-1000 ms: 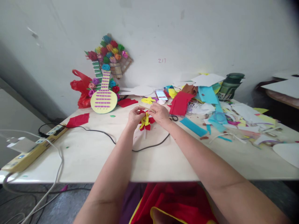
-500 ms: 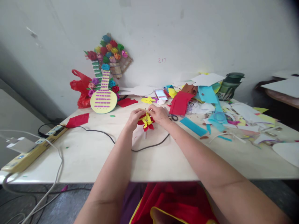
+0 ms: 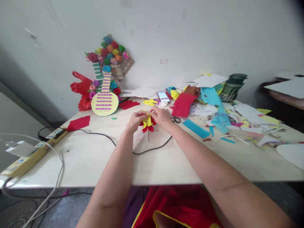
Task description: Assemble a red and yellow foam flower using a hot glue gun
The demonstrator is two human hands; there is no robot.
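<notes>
Pale surface (image 3: 166, 167) runs L to R, far edge by a whitish wall (image 3: 194, 34) w/ scuffs & small red handwriting (image 3: 163, 61).

Mid-surface: red-and-yellow flower (image 3: 147, 123), over a whitish sheet, between the hands. Both hands curled nearly closed, fingertips pinched in on flower: left hand (image 3: 136, 121) at its L side, right hand (image 3: 161, 117) at R; exact fingertip contact hidden. Blk cable (image 3: 152, 149) crosses just near of flower.

L side: yellowish power strip (image 3: 35, 154) along L edge, wht charger (image 3: 21, 148) plugged in; red fabric pc (image 3: 79, 123) beside it. Far L: red plastic bag (image 3: 82, 91), yellow lute-shaped pc (image 3: 104, 104) w/ purple bars, colored flower bunch (image 3: 110, 52) above, against wall.

Far ctr: phone (image 3: 163, 97), screen lit. R of hands: scissors (image 3: 176, 120), red sheet (image 3: 182, 105), blue strip (image 3: 196, 128) lying diag. R side v. cluttered, mixed scraps (image 3: 247, 117); dk green bottle (image 3: 234, 88) tilted, far R.

Gray floor (image 3: 73, 205) below near L edge, cables trailing.
</notes>
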